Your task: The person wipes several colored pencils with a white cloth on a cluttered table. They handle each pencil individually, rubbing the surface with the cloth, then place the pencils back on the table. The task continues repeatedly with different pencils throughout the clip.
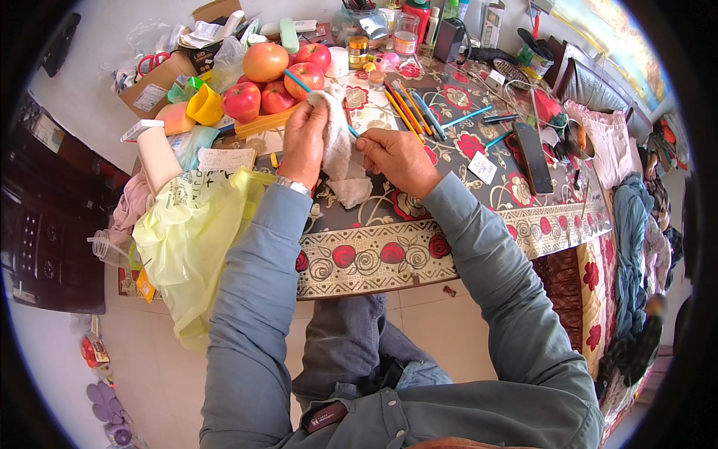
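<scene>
My left hand (304,143) grips a whitish cloth (337,134) folded around the middle of a thin blue pencil (297,81). One end of the pencil sticks out above that hand, toward the apples. The other end reaches my right hand (399,160), whose thumb and fingers pinch it. Part of the cloth hangs down to the flowered tablecloth (387,219). Just beyond my right hand lie several yellow pencils (405,115) side by side with blue pens or pencils (429,117). Farther right are a loose blue pencil (466,116) and a dark pen (500,119).
Apples (262,101) fill an orange tray (263,124) at the back left. A yellow plastic bag (190,236) hangs over the table's left front edge. On the right lie a smartphone (532,160) and a paper note (482,167). A glass jar (405,36) stands at the back.
</scene>
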Motion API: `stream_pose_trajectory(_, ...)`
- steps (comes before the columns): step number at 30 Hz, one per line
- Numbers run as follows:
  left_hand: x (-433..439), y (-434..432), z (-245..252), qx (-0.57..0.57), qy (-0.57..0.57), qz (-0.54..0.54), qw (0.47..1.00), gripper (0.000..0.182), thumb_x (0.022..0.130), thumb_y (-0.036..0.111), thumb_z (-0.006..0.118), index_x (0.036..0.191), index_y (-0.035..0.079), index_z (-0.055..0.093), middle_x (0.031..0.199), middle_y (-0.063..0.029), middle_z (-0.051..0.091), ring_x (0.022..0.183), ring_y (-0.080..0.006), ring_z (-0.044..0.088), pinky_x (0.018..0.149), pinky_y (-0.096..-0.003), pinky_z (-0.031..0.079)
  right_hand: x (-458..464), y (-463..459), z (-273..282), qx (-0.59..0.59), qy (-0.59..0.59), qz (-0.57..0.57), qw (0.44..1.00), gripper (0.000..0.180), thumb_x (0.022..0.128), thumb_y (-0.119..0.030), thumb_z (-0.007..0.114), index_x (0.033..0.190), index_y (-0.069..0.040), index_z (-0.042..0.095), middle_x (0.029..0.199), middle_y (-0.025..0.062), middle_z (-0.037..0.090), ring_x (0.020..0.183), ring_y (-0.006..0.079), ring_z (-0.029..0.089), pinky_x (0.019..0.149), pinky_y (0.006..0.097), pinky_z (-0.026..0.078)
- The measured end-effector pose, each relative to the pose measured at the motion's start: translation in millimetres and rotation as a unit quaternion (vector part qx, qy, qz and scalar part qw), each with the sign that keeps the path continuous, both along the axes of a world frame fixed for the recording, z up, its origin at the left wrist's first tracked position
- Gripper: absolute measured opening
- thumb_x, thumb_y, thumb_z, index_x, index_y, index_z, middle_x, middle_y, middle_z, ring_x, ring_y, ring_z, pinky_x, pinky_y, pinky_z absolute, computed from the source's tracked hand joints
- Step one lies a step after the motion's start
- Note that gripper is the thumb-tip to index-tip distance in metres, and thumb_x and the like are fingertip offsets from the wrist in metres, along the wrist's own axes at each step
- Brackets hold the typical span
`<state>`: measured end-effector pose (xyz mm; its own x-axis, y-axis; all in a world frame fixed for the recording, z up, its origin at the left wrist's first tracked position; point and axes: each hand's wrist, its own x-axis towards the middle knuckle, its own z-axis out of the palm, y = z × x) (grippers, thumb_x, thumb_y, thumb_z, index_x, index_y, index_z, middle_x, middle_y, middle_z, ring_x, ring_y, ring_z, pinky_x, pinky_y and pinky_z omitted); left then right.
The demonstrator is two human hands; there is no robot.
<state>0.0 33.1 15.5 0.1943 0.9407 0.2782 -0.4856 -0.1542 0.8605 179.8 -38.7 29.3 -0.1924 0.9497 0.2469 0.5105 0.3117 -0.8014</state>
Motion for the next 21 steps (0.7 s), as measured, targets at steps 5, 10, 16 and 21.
stream_pose_trajectory(5, -12.1, 7.0, 6.8, 0.001, -0.048, 0.056, 0.997, 0.032, 0.106, 0.026, 0.058, 0.125, 0.001, 0.064, 0.113, -0.0042, 0.068, 0.1, -0.0129, 0.064, 0.087, -0.0295, 0.052, -1.3, -3.1, -1.4, 0.006, -0.026, 0.001, 1.0, 0.027, 0.1, -0.025, 0.061, 0.093, -0.002, 0.07, 0.073, 0.011, 0.07, 0.067, 0.0277, 0.068, 0.066, 0.0401, 0.053)
stream_pose_trajectory(10, -5.8, -1.4, 8.8, 0.004, -0.014, 0.035, 0.999, 0.031, 0.106, 0.026, 0.058, 0.123, 0.001, 0.065, 0.113, -0.0024, 0.068, 0.102, -0.0107, 0.063, 0.088, -0.0278, 0.051, -0.1, -3.5, -3.3, 0.052, -0.036, -0.025, 0.998, 0.025, 0.097, -0.026, 0.063, 0.092, -0.003, 0.071, 0.076, 0.0135, 0.071, 0.07, 0.0326, 0.069, 0.066, 0.0431, 0.052)
stream_pose_trajectory(16, 14.2, -14.2, -5.8, 0.065, 0.167, 0.009, 0.984, 0.032, 0.105, 0.03, 0.061, 0.111, 0.0, 0.068, 0.096, 0.0013, 0.067, 0.085, -0.0057, 0.056, 0.075, -0.0252, 0.048, -1.6, -2.5, -2.0, 0.11, -0.027, -0.089, 0.99, 0.022, 0.093, -0.024, 0.066, 0.093, -0.002, 0.07, 0.079, 0.0198, 0.069, 0.072, 0.0398, 0.067, 0.066, 0.0477, 0.052)
stream_pose_trajectory(21, 18.7, -16.4, -10.2, 0.111, 0.238, 0.012, 0.965, 0.032, 0.104, 0.032, 0.062, 0.106, 0.0, 0.068, 0.094, -0.0007, 0.067, 0.085, -0.0071, 0.057, 0.075, -0.0269, 0.048, 0.8, -0.9, -4.9, 0.119, -0.031, -0.107, 0.987, 0.02, 0.092, -0.023, 0.069, 0.095, -0.003, 0.071, 0.079, 0.0204, 0.069, 0.073, 0.0405, 0.067, 0.064, 0.048, 0.051)
